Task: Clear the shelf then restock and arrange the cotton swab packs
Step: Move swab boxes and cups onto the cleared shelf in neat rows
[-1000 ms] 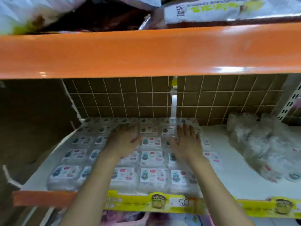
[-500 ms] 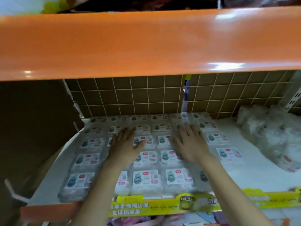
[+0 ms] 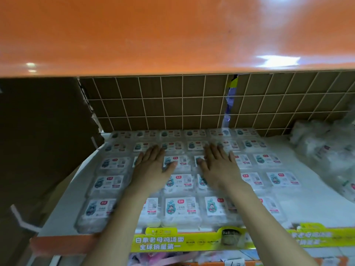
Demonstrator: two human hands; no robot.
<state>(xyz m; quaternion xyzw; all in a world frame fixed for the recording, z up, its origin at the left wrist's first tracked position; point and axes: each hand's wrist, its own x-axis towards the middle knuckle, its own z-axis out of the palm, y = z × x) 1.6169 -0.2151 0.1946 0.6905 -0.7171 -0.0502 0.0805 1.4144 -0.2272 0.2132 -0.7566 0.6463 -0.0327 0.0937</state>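
Cotton swab packs sit in a flat grid on the white shelf. Left hand and right hand, fingers flat and spread, press the middle rows, slid slightly nearer than a second ago. Arranging looks near done; loose bagged pile right.

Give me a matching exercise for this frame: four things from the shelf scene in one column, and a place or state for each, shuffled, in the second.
Things:
1. left hand
2. loose pile of clear bags
3. yellow price strip
4. wire grid

Places or states:
A. along the shelf's front edge
B. upright at the back of the shelf
C. flat, palm down, on the cotton swab packs
D. heaped at the shelf's right end

Pairs: 1-C, 2-D, 3-A, 4-B
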